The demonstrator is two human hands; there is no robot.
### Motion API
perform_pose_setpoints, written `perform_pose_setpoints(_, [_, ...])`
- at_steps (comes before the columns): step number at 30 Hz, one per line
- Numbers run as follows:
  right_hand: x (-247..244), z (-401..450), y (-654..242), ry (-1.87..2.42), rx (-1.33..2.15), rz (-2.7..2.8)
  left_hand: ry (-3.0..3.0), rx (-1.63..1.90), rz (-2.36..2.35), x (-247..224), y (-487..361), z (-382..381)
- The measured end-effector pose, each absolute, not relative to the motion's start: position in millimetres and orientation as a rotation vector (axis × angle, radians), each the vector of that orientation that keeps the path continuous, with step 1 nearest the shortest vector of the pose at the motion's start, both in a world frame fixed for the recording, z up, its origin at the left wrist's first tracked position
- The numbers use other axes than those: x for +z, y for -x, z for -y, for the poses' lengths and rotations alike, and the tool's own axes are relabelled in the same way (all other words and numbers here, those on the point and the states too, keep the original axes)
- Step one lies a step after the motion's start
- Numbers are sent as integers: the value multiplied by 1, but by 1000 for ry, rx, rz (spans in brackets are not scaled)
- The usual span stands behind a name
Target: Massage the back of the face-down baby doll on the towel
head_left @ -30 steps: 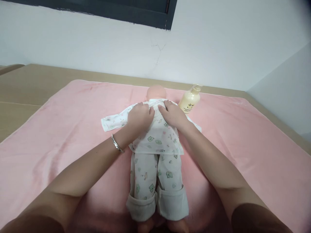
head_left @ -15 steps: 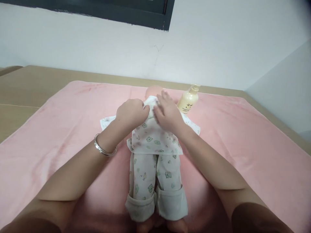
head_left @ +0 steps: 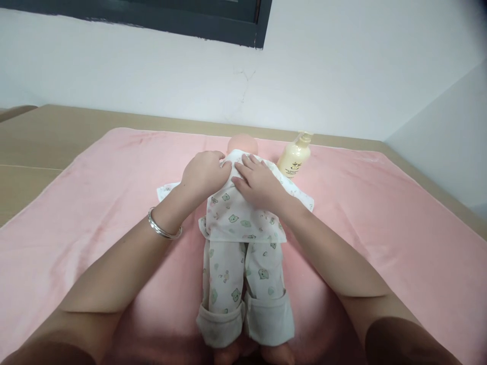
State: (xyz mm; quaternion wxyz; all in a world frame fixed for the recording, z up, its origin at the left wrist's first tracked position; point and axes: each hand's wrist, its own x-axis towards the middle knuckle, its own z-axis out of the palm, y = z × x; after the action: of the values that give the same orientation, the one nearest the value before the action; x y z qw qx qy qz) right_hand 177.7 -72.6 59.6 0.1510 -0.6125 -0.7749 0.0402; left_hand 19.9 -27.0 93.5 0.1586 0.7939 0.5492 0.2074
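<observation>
A baby doll (head_left: 243, 144) lies stretched out with its head at the far end and its feet towards me. It wears a white shirt (head_left: 239, 223) with small green animal prints and matching trousers (head_left: 228, 276) with rolled cuffs. My left hand (head_left: 205, 172), a silver bangle on its wrist, is curled over the doll's left-side shoulder as I see it; most of its fingertips are hidden. Flat on the upper part of the shirt rests my right hand (head_left: 261, 182), fingers apart and holding nothing.
A pale yellow pump bottle (head_left: 294, 157) stands just right of the doll's head. Beneath everything a pink mat (head_left: 125, 203) covers much of the wooden tabletop (head_left: 76, 119). Behind it rises a white wall (head_left: 323, 76) with a dark frame (head_left: 228, 33).
My right hand has come down from near the doll's head and now lies flat on the shirt. The left hand has barely shifted.
</observation>
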Motion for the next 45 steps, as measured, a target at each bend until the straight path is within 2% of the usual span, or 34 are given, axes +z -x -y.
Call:
perform_pose_setpoints(6, [59,69,-179,1709,-14,2063,-2275,631,-1556,85,-24,24])
perform_pose_setpoints(20, [49,67,-176,1731,21,2172,-2260,742,-1561,87,-25,31])
perform_pose_setpoints(23, [67,76,-177,1737,86,2214,-2254,757,-1543,89,-24,33])
perform_pose_setpoints(28, [126,111,-200,1730,222,2120,-2270,754,-1504,93,-27,42])
perform_pose_setpoints(32, [160,134,-242,1790,173,1940,-2229,755,-1483,96,-32,49])
perform_pose_setpoints(40, [168,134,-323,1951,126,1540,-1892,881,-1149,104,-81,33])
perform_pose_setpoints(45, [153,106,-329,1978,188,1570,-1300,854,-833,116,-131,3])
